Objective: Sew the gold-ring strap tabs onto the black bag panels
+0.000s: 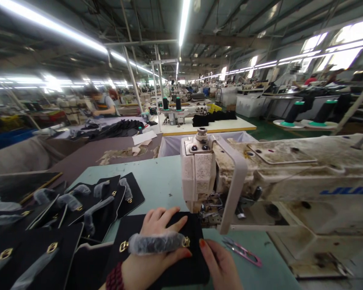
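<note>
A black bag panel [196, 266] lies under the head of the sewing machine [198, 173], its far right corner close to the presser foot area. Its handle [157, 243] is wrapped in clear plastic and has gold rings at both ends. My left hand [160, 225] reaches beneath that handle, fingers spread and flat on the panel. At the panel's right edge, my right hand [219, 264] grips it with a red-nailed digit on top; its other fingers are partly hidden. Pink-handled thread snips [243, 251] rest on the table just right of this hand.
Several similar black panels with wrapped handles [99, 209] are piled on the left. The machine's long arm [302, 173] fills the right side of the pale green table [157, 173]. Thread cones [295, 113] stand behind it. A co-worker [104, 102] sits far left.
</note>
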`<act>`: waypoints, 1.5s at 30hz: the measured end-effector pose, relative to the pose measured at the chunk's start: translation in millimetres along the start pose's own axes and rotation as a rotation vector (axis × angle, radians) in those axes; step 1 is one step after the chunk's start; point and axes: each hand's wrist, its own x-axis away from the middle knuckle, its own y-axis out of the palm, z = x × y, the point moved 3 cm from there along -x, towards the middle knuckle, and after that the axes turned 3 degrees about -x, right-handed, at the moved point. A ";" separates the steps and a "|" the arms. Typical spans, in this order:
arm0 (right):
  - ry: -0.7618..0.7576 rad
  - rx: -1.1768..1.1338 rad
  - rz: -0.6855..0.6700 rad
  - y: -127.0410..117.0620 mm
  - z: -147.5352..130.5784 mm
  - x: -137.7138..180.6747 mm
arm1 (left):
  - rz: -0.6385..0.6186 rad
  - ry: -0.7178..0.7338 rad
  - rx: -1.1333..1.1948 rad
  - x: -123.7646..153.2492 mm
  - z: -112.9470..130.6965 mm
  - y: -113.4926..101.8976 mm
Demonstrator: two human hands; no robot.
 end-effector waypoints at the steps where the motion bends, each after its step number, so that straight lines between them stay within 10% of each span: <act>1: 0.005 0.004 0.001 0.1 -1.4 -1.8 | 0.011 0.005 -0.002 -1.4 -0.5 0.4; 17: 0.037 -0.063 0.128 2.1 -26.2 -17.4 | 0.161 0.015 0.009 -9.4 -12.5 14.0; 29: 0.001 0.112 -0.064 -5.5 -6.2 0.9 | 0.278 0.099 0.067 -20.2 -20.5 20.7; 45: 0.193 -0.023 -0.113 -1.1 -21.5 -7.0 | 0.055 -0.039 0.300 -23.6 -19.5 5.7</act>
